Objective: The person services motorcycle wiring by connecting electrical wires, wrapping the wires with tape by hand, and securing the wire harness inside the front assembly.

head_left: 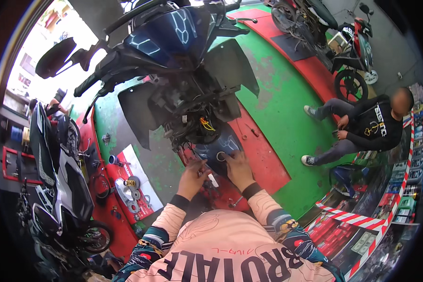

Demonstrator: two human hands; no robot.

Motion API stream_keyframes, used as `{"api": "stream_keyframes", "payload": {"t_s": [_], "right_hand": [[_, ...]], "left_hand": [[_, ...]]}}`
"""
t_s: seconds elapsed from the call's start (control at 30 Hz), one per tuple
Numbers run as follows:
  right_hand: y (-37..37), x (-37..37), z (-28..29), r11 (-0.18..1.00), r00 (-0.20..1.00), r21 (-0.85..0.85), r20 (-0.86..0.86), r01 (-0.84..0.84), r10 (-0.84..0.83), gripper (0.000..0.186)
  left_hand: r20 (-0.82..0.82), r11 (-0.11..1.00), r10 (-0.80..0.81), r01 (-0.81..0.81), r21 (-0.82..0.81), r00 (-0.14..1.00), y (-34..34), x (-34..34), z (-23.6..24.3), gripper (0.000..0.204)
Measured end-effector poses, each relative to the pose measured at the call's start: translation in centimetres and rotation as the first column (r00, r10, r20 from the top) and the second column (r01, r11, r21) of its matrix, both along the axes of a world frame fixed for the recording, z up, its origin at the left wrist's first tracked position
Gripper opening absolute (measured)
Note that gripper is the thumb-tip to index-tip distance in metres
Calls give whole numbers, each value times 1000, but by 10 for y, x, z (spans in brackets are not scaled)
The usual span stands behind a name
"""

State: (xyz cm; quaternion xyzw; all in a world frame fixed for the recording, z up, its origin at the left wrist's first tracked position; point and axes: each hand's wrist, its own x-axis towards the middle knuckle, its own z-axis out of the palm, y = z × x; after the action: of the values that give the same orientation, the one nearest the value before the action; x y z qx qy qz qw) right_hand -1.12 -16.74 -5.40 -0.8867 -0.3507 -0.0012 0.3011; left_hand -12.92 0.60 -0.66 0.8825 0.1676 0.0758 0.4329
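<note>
Peach shirt (221,235) foremost, right grip (239,170) pinches a pale round ring (218,156), left grip (192,178) unclear.

Lit strongly from the wide opening (56,26) at upper left, nearly white there; shining in pale lines on the blue panel (169,40); bent and quite dark toward the edges

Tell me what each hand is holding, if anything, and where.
The right hand holds a small round pale-rimmed piece by its right edge. Whether the left hand holds anything cannot be told.
</note>
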Motion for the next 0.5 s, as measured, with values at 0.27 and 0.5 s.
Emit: {"api": "stream_keyframes", "payload": {"t_s": [0.27, 0.5], "right_hand": [[-6, -7, 57, 921, 922, -48, 8, -387, 388, 26], [-21, -31, 115, 898, 795, 440, -538, -18, 279, 34]], "left_hand": [[175, 993, -108, 97, 70, 979, -9, -3, 3, 47], [149, 738, -171, 226, -635, 974, -15, -16, 30, 36]]}}
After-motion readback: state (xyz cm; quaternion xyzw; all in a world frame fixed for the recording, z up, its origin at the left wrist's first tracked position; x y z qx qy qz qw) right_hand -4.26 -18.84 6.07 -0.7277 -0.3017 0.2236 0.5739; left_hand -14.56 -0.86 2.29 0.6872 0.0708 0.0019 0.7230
